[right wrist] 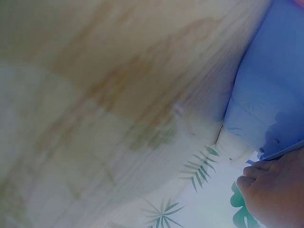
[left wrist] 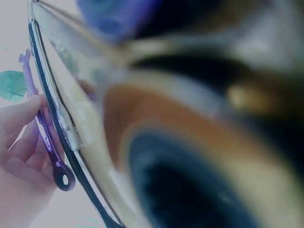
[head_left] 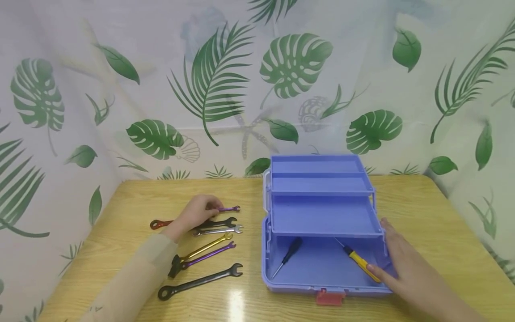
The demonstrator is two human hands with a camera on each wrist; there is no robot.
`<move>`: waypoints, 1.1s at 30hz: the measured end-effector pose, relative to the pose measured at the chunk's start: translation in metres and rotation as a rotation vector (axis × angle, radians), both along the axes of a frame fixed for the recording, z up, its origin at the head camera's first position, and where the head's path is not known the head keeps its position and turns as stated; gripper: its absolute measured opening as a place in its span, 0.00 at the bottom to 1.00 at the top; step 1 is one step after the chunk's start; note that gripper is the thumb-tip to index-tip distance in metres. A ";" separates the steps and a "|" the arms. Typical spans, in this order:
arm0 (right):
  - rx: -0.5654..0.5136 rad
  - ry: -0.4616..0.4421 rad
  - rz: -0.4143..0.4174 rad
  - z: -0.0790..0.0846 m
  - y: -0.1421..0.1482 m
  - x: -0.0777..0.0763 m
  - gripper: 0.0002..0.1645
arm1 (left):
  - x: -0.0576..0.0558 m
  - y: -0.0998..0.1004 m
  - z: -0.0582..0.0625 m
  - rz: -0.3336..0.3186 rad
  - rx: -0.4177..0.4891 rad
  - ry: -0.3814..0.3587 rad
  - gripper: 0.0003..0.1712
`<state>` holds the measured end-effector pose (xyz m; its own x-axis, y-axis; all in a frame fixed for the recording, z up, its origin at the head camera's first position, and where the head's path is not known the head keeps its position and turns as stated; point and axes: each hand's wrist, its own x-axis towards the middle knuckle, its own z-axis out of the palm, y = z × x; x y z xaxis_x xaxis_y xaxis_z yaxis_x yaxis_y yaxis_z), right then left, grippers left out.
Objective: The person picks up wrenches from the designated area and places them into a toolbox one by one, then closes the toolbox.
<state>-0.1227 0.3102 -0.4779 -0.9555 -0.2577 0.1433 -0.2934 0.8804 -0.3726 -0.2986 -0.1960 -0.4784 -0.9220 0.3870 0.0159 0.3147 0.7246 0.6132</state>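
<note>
My left hand [head_left: 201,211] pinches a small purple wrench [head_left: 230,209] at the back left of the table; its ring end shows below the fingers in the left wrist view. Just in front lie a black wrench [head_left: 226,222] and a silver wrench [head_left: 221,230], partly hidden by the hand. A red-ended wrench [head_left: 160,224] pokes out to its left. At the toolbox's [head_left: 327,288] right side, my right hand [head_left: 406,261] holds the wall, fingers outside and thumb over the rim, close to a yellow screwdriver [head_left: 362,264] lying inside.
Nearer the front lie a gold wrench [head_left: 207,247], a longer purple wrench [head_left: 211,255] and a large black wrench [head_left: 201,281]. The toolbox stands open, its tiers [head_left: 326,214] raised, with a black screwdriver [head_left: 291,251] in its bottom. A leaf-print cloth [head_left: 225,147] hangs behind the table.
</note>
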 end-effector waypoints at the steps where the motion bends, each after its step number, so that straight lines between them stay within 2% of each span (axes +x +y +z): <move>1: 0.002 -0.001 0.001 0.000 -0.001 -0.001 0.63 | 0.001 -0.001 0.000 0.007 -0.004 0.002 0.06; 7: 0.018 -0.051 -0.012 0.002 -0.002 -0.002 0.64 | 0.003 0.000 0.006 0.039 0.014 -0.011 0.05; 11: 0.012 -0.041 -0.006 0.003 -0.002 -0.002 0.64 | 0.004 0.001 0.012 0.042 0.046 -0.015 0.06; 16: 0.016 -0.061 -0.009 0.004 -0.003 -0.003 0.66 | 0.007 0.004 0.022 0.057 0.058 0.015 0.06; 23: 0.012 -0.059 -0.014 0.004 -0.003 -0.002 0.66 | 0.012 0.010 0.037 0.140 0.055 0.034 0.05; 33: 0.042 -0.067 -0.026 0.005 -0.004 -0.001 0.66 | 0.023 0.020 0.058 0.164 0.133 0.070 0.07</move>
<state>-0.1241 0.3063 -0.4733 -0.9691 -0.2369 0.0682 -0.2455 0.9028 -0.3531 -0.2760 -0.1761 -0.4200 -0.9671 0.2225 0.1230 0.2447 0.6839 0.6873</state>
